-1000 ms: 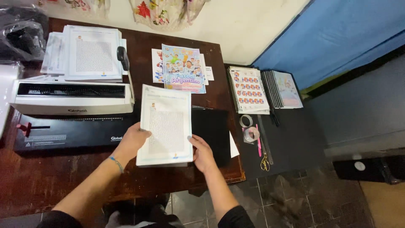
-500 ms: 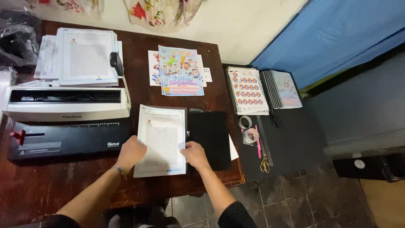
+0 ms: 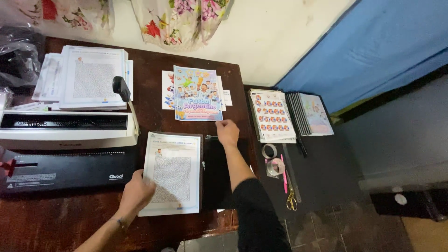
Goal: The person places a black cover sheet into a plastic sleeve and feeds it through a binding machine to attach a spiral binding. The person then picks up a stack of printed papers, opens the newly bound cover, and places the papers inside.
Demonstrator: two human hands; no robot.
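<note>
Nearest, the left hand (image 3: 135, 193) lies flat on the lower left edge of one printed white sheet (image 3: 172, 172), fingers spread and pressing down, gripping nothing. The sheet lies on the dark wooden counter (image 3: 56, 224), partly over one black cover sheet (image 3: 219, 172) at its 3 o'clock. At the sheet's 9 o'clock sit two machines: a black one (image 3: 65, 170) and, beyond it, a white binding machine (image 3: 67, 130) with one black-knobbed lever (image 3: 122, 88). The right hand (image 3: 227, 132) reaches to the black cover's far edge, fingers loosely curled toward one colourful booklet cover (image 3: 197, 93) at 12 o'clock; whether they pinch anything I cannot tell. At 3 o'clock lie two tape rolls (image 3: 273, 158), one pink pen (image 3: 283, 172) and one pair of scissors (image 3: 291, 198). Farthest, one stack of printed pages (image 3: 91, 77) rests at 11 o'clock.
</note>
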